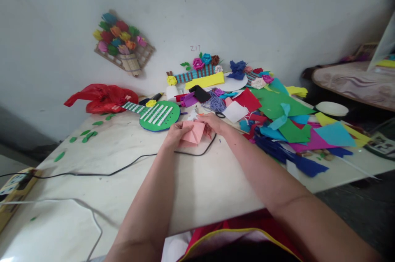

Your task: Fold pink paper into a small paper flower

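A folded piece of pink paper (195, 131) lies on the white table (197, 179) between my two hands. My left hand (176, 133) grips its left edge with the fingers curled over it. From the right, my right hand (212, 123) pinches the paper's upper right part. A black cable (129, 165) runs across the table and loops just below the paper.
A green paper disc with white strips (159, 116) lies just beyond my hands. Several coloured paper sheets (286, 124) are piled at the right, with a black phone (200, 93), paper flowers (202, 62) by the wall and a red plastic bag (101, 97) at the left.
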{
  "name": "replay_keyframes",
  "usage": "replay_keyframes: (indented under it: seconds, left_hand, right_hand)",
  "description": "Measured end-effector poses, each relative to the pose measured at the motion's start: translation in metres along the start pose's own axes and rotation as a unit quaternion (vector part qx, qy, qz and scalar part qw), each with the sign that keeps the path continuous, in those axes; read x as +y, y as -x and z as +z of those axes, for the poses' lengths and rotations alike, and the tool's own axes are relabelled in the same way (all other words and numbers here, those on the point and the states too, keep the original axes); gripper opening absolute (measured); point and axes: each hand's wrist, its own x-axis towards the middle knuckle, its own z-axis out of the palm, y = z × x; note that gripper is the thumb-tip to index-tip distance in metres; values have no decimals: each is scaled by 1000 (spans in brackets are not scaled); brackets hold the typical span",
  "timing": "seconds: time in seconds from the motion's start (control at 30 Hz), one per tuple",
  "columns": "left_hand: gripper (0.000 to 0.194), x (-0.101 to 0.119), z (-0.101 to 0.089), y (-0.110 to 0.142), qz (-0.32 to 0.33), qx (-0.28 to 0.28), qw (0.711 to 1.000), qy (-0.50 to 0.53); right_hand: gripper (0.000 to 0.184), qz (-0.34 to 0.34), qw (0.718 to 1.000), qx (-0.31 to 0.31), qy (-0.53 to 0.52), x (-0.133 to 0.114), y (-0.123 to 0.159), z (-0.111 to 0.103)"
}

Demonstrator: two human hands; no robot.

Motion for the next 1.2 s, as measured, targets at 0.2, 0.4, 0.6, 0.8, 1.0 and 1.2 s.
replay_keyframes:
  seconds: [0.2, 0.4, 0.6, 0.8, 1.0, 1.2]
  left_hand:
    - [30, -2, -1, -2, 19, 16, 1000, 10]
    - [27, -3, -2, -3, 32, 12, 999, 39]
    - [27, -3, -2, -3, 36, 21, 998, 41]
    - [28, -4, -3, -3, 47, 24, 998, 22]
    - [31, -4, -5, -3, 42, 37, 998, 12]
    - [31, 0, -2, 0, 33, 29, 999, 10]
  right_hand:
    - [33, 2, 1000, -16, 13, -2, 3, -1]
    - [38, -42, 993, 40, 98, -4, 3, 3]
    - [43, -43, 997, -5, 70, -3, 0, -2]
    - [49, 3, 1000, -3, 9, -2, 0, -6]
    - [34, 6, 999, -20, 25, -6, 5, -2]
    - [33, -6, 998, -10, 56, -6, 5, -2]
